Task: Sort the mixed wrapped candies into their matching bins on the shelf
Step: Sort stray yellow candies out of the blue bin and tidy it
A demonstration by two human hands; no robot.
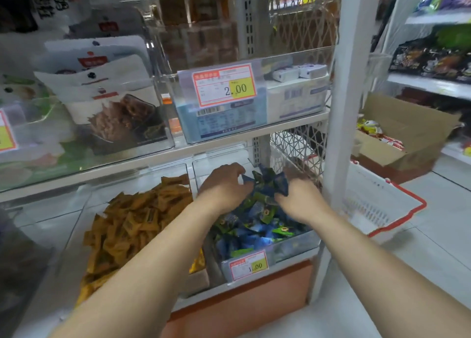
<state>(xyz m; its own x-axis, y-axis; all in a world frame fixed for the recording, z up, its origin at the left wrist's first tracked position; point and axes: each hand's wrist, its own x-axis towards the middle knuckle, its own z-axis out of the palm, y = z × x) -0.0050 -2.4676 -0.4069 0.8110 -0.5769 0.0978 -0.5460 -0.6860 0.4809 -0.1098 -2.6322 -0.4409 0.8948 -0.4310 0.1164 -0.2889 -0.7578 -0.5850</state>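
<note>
At lower centre of the frame, a clear bin (293, 246) with a price tag (248, 265) on its front holds blue and green candies (257, 225). Just above the pile, the left hand (224, 185) and right hand (298, 200) each curl around a lifted bunch of them. Orange candies (132, 223) fill the bin to the left.

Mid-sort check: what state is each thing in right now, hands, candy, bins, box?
left hand: pinches the blue candy bunch.
right hand: grips the blue candy bunch.
blue candy bunch: raised over the pile, held by both hands.
clear bin: filled, blue and green wrappers mixed.
orange candies: heaped high in the neighbouring bin.
cardboard box: flaps open, packets inside.
</note>
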